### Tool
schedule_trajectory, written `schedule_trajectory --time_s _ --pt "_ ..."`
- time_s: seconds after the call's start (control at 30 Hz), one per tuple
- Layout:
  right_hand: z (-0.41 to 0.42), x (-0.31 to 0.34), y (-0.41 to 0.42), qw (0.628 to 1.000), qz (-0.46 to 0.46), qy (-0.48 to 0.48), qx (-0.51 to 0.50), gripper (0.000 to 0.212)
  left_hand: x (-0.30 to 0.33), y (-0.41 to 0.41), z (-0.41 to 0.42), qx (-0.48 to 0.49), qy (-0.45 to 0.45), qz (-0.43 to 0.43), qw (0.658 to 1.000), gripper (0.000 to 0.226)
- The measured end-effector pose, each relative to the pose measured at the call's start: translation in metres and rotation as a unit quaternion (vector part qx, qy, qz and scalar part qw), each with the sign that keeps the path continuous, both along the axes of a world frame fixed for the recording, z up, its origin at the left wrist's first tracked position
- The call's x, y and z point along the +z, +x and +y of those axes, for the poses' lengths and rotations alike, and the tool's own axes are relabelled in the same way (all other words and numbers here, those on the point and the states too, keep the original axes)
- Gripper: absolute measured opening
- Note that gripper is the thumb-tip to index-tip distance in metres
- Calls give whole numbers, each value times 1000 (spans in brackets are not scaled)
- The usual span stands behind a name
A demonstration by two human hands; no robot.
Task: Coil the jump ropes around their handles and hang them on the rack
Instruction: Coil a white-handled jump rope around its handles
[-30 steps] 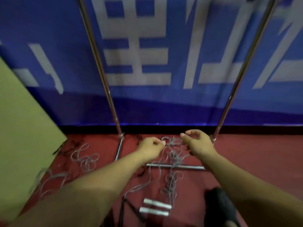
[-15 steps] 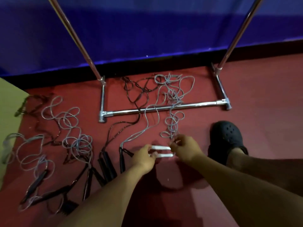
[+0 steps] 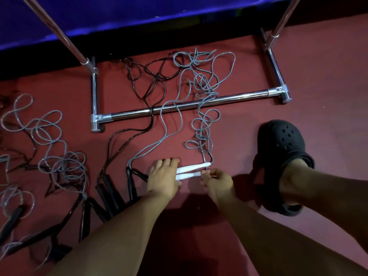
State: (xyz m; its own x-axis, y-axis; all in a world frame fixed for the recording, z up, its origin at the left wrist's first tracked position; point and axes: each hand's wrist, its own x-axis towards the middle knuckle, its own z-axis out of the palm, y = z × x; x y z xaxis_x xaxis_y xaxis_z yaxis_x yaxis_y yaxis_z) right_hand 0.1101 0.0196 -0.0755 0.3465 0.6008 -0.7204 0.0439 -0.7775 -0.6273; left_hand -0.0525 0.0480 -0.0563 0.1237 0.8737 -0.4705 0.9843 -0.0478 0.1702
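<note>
- The dark red carpeted floor (image 3: 318,76) carries everything; the ropes lie loose on it, not yet coiled, so I judge the task to be near its start.
- The chrome tube rack (image 3: 179,106) stands at the far side against a blue banner (image 3: 99,16). Only its base bars and the lower ends of two uprights are in view, and nothing hangs on what shows.
- A black perforated clog (image 3: 282,144) on the person's foot is planted at the right, near the work, likely bracing a crouch.
- A tangle of grey and black ropes with black handles (image 3: 59,166) lies at the left and near left, apart from the hands.
- The grey jump rope cord (image 3: 203,124) runs in loops from behind the rack's crossbar, over it, and down to the handles.
- The pair of white jump rope handles (image 3: 191,171) lies side by side on the floor between the hands, probably brought together to serve as one core for coiling.
- The left hand (image 3: 163,176) rests with straight fingers over the handles' left ends, apparently steadying them.
- The right hand (image 3: 217,180) has curled fingers pinching the right end of the nearer handle, beside where the cord joins.
</note>
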Motion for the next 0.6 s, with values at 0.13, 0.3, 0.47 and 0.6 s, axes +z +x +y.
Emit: schedule_trajectory --time_s 0.13,0.3,0.47,0.6 --pt "-2 5 5 1000 -16 3 16 22 5 13 3 -59 -16 45 997 40" --pt "-6 56 18 984 -148 78 60 22 46 33 4 7 -55 -106 993 23" --pt "3 110 30 976 -142 156 49 56 104 26 0 32 -40 -219 974 14" --pt "9 182 31 952 -114 270 94 42 173 17 -5 0 -27 -270 962 13"
